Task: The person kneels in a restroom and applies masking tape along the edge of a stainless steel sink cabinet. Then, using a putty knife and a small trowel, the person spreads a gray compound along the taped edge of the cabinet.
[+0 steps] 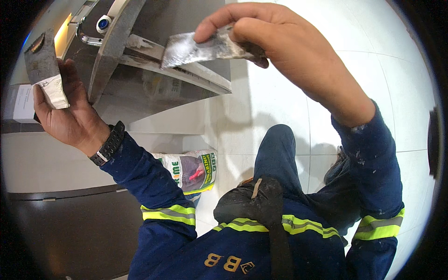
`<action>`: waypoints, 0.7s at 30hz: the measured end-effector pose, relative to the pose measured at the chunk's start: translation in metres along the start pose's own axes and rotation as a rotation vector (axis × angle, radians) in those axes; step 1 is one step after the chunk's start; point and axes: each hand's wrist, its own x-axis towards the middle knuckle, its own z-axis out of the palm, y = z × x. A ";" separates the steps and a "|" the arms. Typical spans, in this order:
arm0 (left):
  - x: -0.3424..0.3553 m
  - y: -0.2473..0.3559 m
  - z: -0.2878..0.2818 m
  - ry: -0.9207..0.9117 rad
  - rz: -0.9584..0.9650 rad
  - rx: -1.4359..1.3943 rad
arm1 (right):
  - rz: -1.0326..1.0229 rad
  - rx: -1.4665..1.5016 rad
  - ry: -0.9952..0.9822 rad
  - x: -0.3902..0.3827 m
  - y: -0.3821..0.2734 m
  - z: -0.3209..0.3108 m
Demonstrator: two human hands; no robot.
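Observation:
My left hand [74,122], palm up with a black watch on the wrist, grips a flat grey scraper [43,63] by its white lower end. A dark brown smear lies near the scraper's upper end. Higher up and to the right, my right hand [291,46] pinches a thin, shiny metal scraper blade [189,50] between thumb and fingers. Grey and brown smears mark the blade. Its free end points left, in front of a grey stone-look panel [149,86] with whitish strips [200,77]. The blade hides part of the strips; I cannot tell whether it touches them.
A chrome tap [88,37] and a round blue-centred fitting [103,23] are beyond the panel's curved edge. A printed bag [198,172] stands on the white tiled floor [280,107] below. Dark cabinet fronts [70,228] lie at lower left, a white box [23,103] above them.

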 end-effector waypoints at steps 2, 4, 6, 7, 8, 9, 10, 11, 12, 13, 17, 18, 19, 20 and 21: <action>-0.002 -0.001 0.002 0.044 -0.001 0.009 | 0.014 0.123 0.003 -0.002 0.000 -0.004; -0.006 -0.005 0.007 0.082 0.015 0.021 | 0.046 0.177 -0.027 -0.002 0.011 -0.013; -0.010 -0.002 0.002 -0.015 -0.045 -0.068 | 0.083 0.258 -0.010 -0.003 0.017 -0.019; -0.010 -0.005 0.004 -0.066 -0.070 -0.120 | 0.101 0.289 0.000 -0.004 0.020 -0.025; -0.010 -0.010 0.005 -0.059 -0.099 -0.162 | 0.143 0.297 0.016 -0.004 0.022 -0.032; -0.009 -0.009 0.006 0.009 -0.096 -0.138 | 0.163 0.295 0.023 -0.002 0.021 -0.038; -0.009 -0.008 0.006 0.080 -0.093 -0.116 | 0.184 0.294 0.029 0.001 0.020 -0.046; -0.007 -0.007 0.006 0.151 -0.091 -0.095 | 0.205 0.294 0.034 0.009 0.019 -0.055; -0.015 -0.006 -0.004 0.129 -0.109 -0.119 | 0.216 0.326 0.030 0.008 0.020 -0.059; -0.013 -0.004 -0.002 0.127 -0.123 -0.118 | 0.170 0.274 0.057 0.019 0.020 -0.074; -0.014 -0.004 0.004 0.027 -0.224 -0.121 | -0.055 0.127 0.079 0.077 0.019 -0.144; -0.018 0.001 -0.001 0.180 -0.180 0.086 | -0.057 0.119 0.079 0.090 0.020 -0.161; -0.021 0.008 -0.007 0.325 -0.135 0.297 | -0.057 0.117 0.085 0.100 0.018 -0.175; -0.024 0.012 -0.013 0.335 -0.158 0.393 | -0.042 0.159 0.129 0.103 0.025 -0.185; -0.028 0.020 -0.018 0.354 -0.179 0.501 | -0.028 0.208 0.161 0.101 0.036 -0.194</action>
